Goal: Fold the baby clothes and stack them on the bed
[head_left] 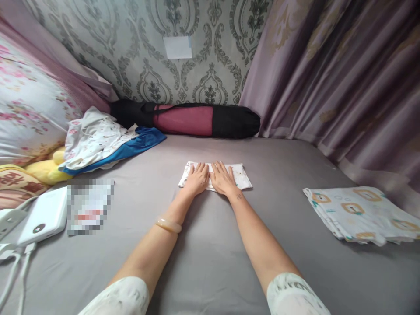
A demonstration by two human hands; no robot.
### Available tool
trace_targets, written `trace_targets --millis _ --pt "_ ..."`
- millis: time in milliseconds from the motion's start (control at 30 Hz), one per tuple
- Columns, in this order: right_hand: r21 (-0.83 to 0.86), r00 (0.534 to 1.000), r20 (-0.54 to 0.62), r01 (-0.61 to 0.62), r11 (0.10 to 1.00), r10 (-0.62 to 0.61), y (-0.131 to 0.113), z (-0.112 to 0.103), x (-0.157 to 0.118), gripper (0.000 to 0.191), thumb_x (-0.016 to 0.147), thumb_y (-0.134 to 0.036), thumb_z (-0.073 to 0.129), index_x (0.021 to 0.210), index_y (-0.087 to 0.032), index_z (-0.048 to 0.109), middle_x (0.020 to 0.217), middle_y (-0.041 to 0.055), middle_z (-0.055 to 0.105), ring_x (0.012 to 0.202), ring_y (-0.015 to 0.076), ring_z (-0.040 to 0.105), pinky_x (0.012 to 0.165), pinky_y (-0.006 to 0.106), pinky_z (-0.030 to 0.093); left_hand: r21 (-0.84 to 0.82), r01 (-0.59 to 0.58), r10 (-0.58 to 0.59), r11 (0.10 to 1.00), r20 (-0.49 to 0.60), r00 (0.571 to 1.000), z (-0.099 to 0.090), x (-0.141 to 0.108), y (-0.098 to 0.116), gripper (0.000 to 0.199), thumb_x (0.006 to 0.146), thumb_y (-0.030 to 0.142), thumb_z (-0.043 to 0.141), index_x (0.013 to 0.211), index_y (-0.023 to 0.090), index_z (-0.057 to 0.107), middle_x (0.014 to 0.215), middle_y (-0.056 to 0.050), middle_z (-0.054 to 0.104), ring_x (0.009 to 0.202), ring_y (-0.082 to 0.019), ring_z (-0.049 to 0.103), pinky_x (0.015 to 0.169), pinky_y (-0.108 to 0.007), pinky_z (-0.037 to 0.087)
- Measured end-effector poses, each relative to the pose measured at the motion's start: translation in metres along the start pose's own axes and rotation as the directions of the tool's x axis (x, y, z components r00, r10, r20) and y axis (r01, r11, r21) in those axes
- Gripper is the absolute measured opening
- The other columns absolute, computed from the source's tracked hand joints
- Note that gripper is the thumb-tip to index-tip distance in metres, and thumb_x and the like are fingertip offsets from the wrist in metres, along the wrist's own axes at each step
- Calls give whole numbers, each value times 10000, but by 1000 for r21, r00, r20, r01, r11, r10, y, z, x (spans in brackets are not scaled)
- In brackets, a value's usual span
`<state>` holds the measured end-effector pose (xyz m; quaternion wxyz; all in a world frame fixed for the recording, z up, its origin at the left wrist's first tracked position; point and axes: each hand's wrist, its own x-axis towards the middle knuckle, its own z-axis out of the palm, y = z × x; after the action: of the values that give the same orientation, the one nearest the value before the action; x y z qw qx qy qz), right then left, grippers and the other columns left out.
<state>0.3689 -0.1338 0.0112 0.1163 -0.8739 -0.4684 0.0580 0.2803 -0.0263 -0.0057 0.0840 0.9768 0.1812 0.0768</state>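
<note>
Both my hands lie flat on a small folded white cloth with faint printed marks, in the middle of a grey bed sheet. My left hand presses on its left half, fingers stretched out and pointing away from me. On the right half rests my right hand, palm down, fingers extended and thumb near the left hand. The cloth's middle is partly hidden under the hands. A pale bangle circles my left forearm.
A folded white patterned cloth stack lies at the right. Leftward are crumpled clothes, a yellow plush toy, a blurred packet and a white power bank with cables. A long black and red bag lies along the wall.
</note>
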Motion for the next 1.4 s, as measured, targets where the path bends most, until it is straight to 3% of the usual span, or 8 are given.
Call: trace_targets --millis 133,267,533,667,800,1067,1233,1400 --pt "6 999 32 -15 1000 15 1 -8 0 581 1007 -356 178 1547 -149 238 1622 80 179 1494 214 100 1191 496 59 -2 7 -7 1000 -7 1000 -7 1 1 484 1009 295 264 1427 90 394 1533 -175 374 1453 -280 281 1186 -517 170" --pt "-4 994 -34 -101 995 101 8 -14 0 590 1014 -365 148 1554 -134 204 1630 80 137 1499 204 64 1195 471 34 -9 70 -70 998 -95 993 -14 1 1 498 1014 325 237 1445 128 391 1549 -146 359 1466 -260 253 1198 -502 146" --pt "-25 987 35 -154 988 154 12 -5 0 598 1011 -373 144 1539 -115 257 1624 91 164 1495 219 90 1193 473 38 17 99 -100 995 41 994 -10 -3 -1 569 1008 395 251 1466 75 360 1556 -181 326 1465 -299 244 1194 -508 146" --pt "-28 985 63 -158 987 159 14 -9 0 603 1011 -388 128 1541 -130 254 1624 90 164 1496 212 87 1192 465 46 30 93 -94 995 24 995 -12 -3 0 559 1005 392 259 1452 80 386 1544 -171 356 1457 -293 267 1191 -505 165" --pt "-53 974 -14 -229 972 228 23 -11 1 622 1011 -393 128 1546 -87 216 1624 113 145 1496 228 83 1192 471 22 57 159 -156 986 -58 986 -15 -2 -5 539 1006 365 244 1436 90 418 1529 -167 385 1452 -274 285 1198 -498 151" --pt "-70 958 5 -286 956 287 31 -4 3 643 1003 -385 136 1534 -34 228 1616 117 171 1493 231 90 1199 455 18 50 223 -225 973 34 974 -15 -2 -12 575 1000 383 242 1459 68 387 1558 -178 320 1468 -291 237 1188 -503 190" --pt "-57 947 -48 -321 945 318 40 -11 2 649 1004 -393 131 1534 -30 223 1617 132 157 1494 245 86 1197 466 34 22 249 -247 968 -72 966 -16 -3 -21 560 996 389 251 1448 103 415 1547 -172 347 1469 -278 243 1198 -505 150" --pt "-81 926 -46 -377 923 375 54 -8 2 647 1002 -384 152 1521 -10 250 1612 155 164 1486 263 127 1191 444 94 -46 288 -287 957 25 958 -13 -4 -35 590 989 410 255 1480 98 351 1564 -184 305 1466 -300 244 1177 -539 183"
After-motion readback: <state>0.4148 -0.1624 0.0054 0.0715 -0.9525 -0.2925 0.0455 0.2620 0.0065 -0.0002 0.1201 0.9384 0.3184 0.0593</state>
